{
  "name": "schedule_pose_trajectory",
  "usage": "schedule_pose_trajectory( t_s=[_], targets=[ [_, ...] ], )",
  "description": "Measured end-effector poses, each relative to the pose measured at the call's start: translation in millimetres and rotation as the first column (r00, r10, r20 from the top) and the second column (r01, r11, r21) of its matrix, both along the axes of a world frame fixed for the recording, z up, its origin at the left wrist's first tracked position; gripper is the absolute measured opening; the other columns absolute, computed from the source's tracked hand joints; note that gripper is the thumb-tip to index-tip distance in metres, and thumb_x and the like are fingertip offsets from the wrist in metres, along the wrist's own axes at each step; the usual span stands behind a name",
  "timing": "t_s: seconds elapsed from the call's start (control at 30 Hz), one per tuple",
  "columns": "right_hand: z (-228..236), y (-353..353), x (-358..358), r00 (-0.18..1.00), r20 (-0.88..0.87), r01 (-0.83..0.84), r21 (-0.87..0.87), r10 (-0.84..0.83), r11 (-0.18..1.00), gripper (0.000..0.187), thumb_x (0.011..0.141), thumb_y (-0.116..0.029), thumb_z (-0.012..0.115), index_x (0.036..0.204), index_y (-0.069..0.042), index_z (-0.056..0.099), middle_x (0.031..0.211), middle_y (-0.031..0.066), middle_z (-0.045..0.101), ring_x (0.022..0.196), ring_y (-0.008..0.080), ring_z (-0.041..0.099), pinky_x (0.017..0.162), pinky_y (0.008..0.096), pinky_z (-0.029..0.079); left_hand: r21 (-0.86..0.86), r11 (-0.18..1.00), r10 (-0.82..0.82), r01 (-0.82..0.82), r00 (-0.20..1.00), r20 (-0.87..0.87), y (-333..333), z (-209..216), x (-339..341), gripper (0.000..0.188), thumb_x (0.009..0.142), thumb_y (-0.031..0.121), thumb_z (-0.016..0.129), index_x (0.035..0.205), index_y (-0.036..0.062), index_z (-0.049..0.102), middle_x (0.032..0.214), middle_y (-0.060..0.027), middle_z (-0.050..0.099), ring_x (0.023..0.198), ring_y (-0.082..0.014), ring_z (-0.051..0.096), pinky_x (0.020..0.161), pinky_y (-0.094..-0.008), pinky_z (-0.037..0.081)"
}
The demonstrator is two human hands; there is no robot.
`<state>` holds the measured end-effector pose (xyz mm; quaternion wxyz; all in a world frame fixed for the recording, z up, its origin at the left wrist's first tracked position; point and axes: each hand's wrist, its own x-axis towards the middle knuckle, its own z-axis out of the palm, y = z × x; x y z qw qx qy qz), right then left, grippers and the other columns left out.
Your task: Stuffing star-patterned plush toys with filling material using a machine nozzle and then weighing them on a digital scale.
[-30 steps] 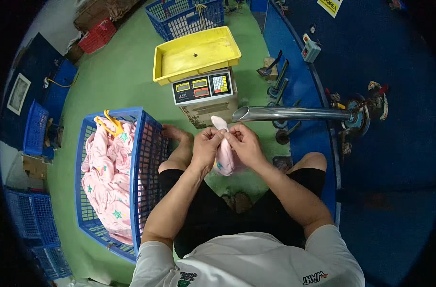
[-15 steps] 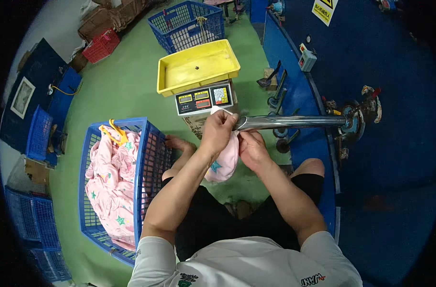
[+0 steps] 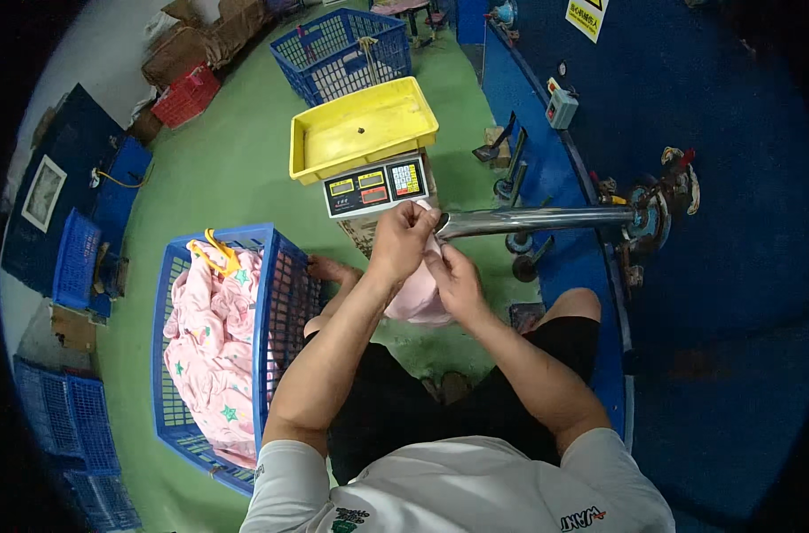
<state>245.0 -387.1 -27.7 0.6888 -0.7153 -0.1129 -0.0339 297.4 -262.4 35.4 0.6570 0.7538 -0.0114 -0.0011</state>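
Pinching the pink cloth (image 3: 420, 300) with my left hand (image 3: 398, 245) and right hand (image 3: 459, 282), I'm holding it just beside the metal tube (image 3: 539, 219); it's hanging loosely, probably feeling soft and light, its edge likely offering the surest grip.

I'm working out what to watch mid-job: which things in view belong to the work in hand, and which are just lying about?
In the work:
- pink cloth, pinched by the left hand and right hand
- metal tube, open end beside the hands
- probably pink fabric in the near blue basket

Apparently unused now:
- yellow tray
- scale
- red basket
- far blue basket
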Motion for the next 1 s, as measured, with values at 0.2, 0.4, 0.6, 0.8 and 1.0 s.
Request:
schedule_pose_trajectory(
  t_s=[0.2, 0.4, 0.6, 0.8, 1.0],
  targets=[
    [6, -16, -5, 0.990, -0.111, 0.109, 0.210, -0.087, 0.972, 0.016, 0.102, -0.014, 0.052, 0.094, -0.002, 0.058, 0.079, -0.0001, 0.055, 0.069, 0.0094, 0.044, 0.062, 0.0255, 0.038, -0.067, 0.996, -0.051, 0.050, 0.998, -0.026, 6, -4, -7, 0.017, 0.096, 0.011, 0.066, 0.081, 0.0035, 0.061, 0.072, -0.0003, 0.056, 0.062, -0.0083, 0.048, 0.058, -0.0218, 0.042],
    [13, -36, -11, 0.996, -0.016, 0.087, 0.023, -0.087, 0.996, 0.016, 0.100, -0.013, 0.053, 0.088, -0.003, 0.054, 0.075, -0.0002, 0.052, 0.067, 0.0094, 0.042, 0.060, 0.0269, 0.038, -0.300, 0.953, 0.084, -0.037, 0.986, 0.146, 7, -28, -8, 0.009, 0.096, 0.011, 0.065, 0.093, 0.0027, 0.064, 0.077, 0.0000, 0.059, 0.065, -0.0080, 0.051, 0.060, -0.0198, 0.044],
    [16, -36, -15, 0.999, -0.048, 0.007, -0.164, -0.015, 0.986, 0.016, 0.099, -0.014, 0.054, 0.087, -0.004, 0.053, 0.072, -0.0002, 0.049, 0.064, 0.0103, 0.040, 0.057, 0.0290, 0.036, -0.327, 0.890, -0.402, 0.318, 0.887, -0.230, 37, -64, -18, 0.013, 0.099, 0.013, 0.062, 0.105, 0.0015, 0.064, 0.082, -0.0006, 0.061, 0.070, -0.0080, 0.055, 0.065, -0.0184, 0.047],
    [7, -32, -11, 1.000, -0.006, 0.012, -0.246, -0.014, 0.969, 0.020, 0.099, -0.016, 0.056, 0.084, -0.004, 0.052, 0.069, 0.0005, 0.048, 0.062, 0.0114, 0.039, 0.056, 0.0311, 0.036, -0.315, 0.894, -0.374, 0.317, 0.917, -0.139, 63, -71, -15, 0.015, 0.102, 0.016, 0.057, 0.103, 0.0029, 0.064, 0.083, -0.0002, 0.062, 0.072, -0.0068, 0.054, 0.067, -0.0178, 0.045],
    [-2, -25, -9, 0.999, -0.013, 0.038, -0.311, -0.045, 0.950, 0.030, 0.101, -0.024, 0.055, 0.081, -0.003, 0.048, 0.063, 0.0061, 0.047, 0.055, 0.0184, 0.039, 0.053, 0.0393, 0.035, -0.031, 0.950, -0.312, 0.311, 0.950, -0.027, 73, -50, 6, 0.016, 0.103, 0.017, 0.055, 0.096, 0.0037, 0.063, 0.081, 0.0010, 0.060, 0.068, -0.0078, 0.050, 0.063, -0.0211, 0.044]
  ],
)
